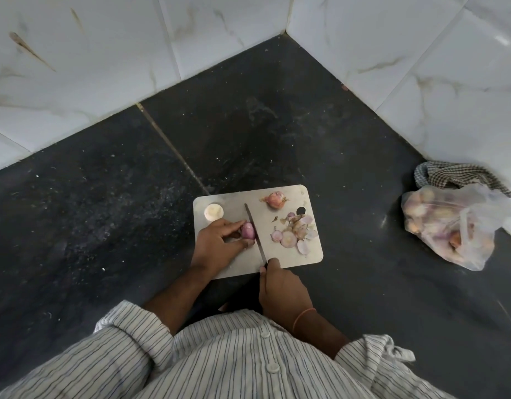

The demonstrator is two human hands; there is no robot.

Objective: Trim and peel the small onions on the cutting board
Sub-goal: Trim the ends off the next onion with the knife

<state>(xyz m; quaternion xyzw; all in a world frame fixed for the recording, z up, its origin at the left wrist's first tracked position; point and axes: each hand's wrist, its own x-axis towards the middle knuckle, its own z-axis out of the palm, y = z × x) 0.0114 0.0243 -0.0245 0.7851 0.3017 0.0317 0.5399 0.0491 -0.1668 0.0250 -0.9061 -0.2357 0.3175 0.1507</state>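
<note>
Onion [247, 230] of purple colour, small and already without its dry skin, lies on the cutting board [237, 262] under the fingertips of the left hand [218, 245], which pinches it between curled fingers and thumb. Knife [255, 233] blade stands against the onion's right side; the right hand [283, 289] is closed around the handle at the near edge of the board. The handle itself is hidden inside this hand, and I cannot tell if the blade has entered the onion. Beyond the right hand lies a heap of peels [296, 233], pale pink and curled, and farther from it one unpeeled onion [274, 199] with brown-pink skin. Beyond the left hand, at the board's far corner, sits a small pale round thing [213, 211]; what it is I cannot make out. Well to the right of the right hand, on the dark counter [104, 197], a thin plastic bag [450, 228] holds more onions, only dimly seen, with a checked cloth [461, 175] touching it behind.
</note>
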